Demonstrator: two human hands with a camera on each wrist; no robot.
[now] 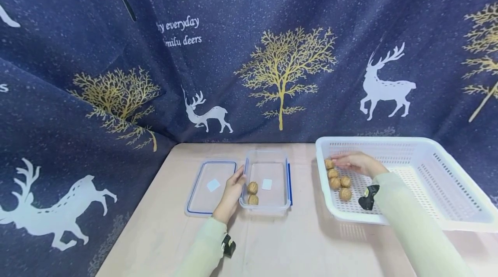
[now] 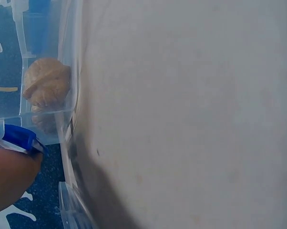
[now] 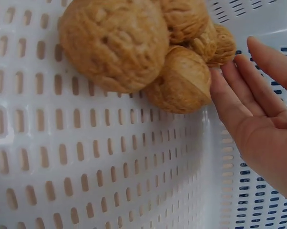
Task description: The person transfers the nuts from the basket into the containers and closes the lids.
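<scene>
**Hand among walnuts in the white basket**

The right hand (image 1: pixel 355 162) lies with straight, released fingers (image 3: pixel 234 95) beside four walnuts (image 1: pixel 337 178) in the white basket (image 1: pixel 447 177), touching the nearest. The left hand (image 1: pixel 232 190) rests relaxed against the clear container (image 1: pixel 268 208) holding two walnuts (image 1: pixel 253 193). The lid (image 1: pixel 208 188) lies just left, on the table (image 1: pixel 295 242).

Four tan, wrinkly walnuts (image 1: pixel 337 177) sit bunched in a rough line along the left wall of the white slotted basket (image 1: pixel 447 190), which is at the table's right edge. The right hand (image 1: pixel 355 162) lies flat among them, straight fingers touching the farthest nut. Two more walnuts (image 1: pixel 253 193) sit at the near-left corner of the clear container (image 1: pixel 268 182) with blue clips, mid-table. The left hand (image 1: pixel 232 190) rests against that container's left side.
</scene>
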